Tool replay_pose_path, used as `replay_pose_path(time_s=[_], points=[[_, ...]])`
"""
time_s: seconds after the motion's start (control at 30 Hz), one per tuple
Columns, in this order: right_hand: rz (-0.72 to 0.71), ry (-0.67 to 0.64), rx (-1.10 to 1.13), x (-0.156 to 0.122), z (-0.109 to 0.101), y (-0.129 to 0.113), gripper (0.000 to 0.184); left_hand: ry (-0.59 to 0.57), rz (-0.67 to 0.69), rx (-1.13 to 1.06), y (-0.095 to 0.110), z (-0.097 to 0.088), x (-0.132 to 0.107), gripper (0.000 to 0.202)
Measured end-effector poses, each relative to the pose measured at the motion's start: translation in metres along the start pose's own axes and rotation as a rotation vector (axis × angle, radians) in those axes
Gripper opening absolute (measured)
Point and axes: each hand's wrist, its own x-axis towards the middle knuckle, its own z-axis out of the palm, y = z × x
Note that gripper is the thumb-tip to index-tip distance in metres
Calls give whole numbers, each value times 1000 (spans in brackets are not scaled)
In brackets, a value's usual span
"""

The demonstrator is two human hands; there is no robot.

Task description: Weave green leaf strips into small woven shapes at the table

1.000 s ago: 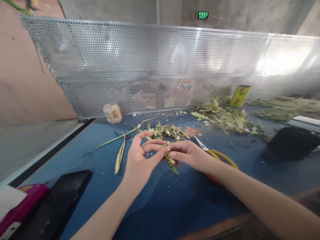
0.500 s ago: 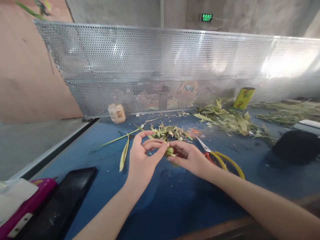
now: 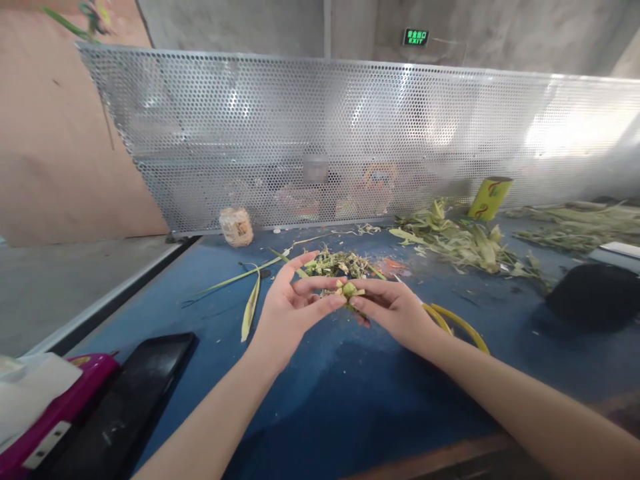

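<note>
Between my two hands is a small pale-green knotted piece of plant leaf or husk (image 3: pixel 349 290). The thumb and index finger of my left hand (image 3: pixel 295 307) pinch its left side, with the other fingers partly curled. My right hand (image 3: pixel 395 310) grips its right side between thumb and fingers; some fingertips are hidden behind it. Just beyond lies a heap of green clippings (image 3: pixel 337 265). Yellow-handled scissors (image 3: pixel 463 323) rest behind my right wrist, their blades mostly covered by that hand.
A folded leaf strip (image 3: pixel 251 307) lies to the left, near a black tray (image 3: pixel 145 373) and a magenta object (image 3: pixel 90 387). Dried husks (image 3: pixel 465 243), a yellow-green tube (image 3: pixel 490 198) and a black object (image 3: pixel 595 293) are on the right. A perforated metal screen (image 3: pixel 280 127) closes the back.
The knotted piece has turned and moved slightly right and up, showing more of its top. My right hand has shifted right, covering the scissor blades. My left fingers have closed nearer the piece.
</note>
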Motion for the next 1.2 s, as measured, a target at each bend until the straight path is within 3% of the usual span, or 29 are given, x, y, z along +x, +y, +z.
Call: replay_pose_path(time_s=[0.13,0.47,0.73,0.87,1.0,1.2], points=[[-11,-24,31,0,-1,-1,31,-51,64,108,1,-2,-1,73],[-32,-76,-35,0,-1,0,29,-3,208,266,-2,-3,-1,68],[-65,-123,-76,1,-5,1,31,46,83,219,-2,-1,-2,74],[-77,-67,-219,5,-11,4,37,-7,-3,174,-2,-4,1,73],[-46,20,-351,9,-12,5,28,-15,64,306,-5,-7,3,67],[-213,26,-690,9,-5,6,24,2,87,337,-15,-15,8,66]])
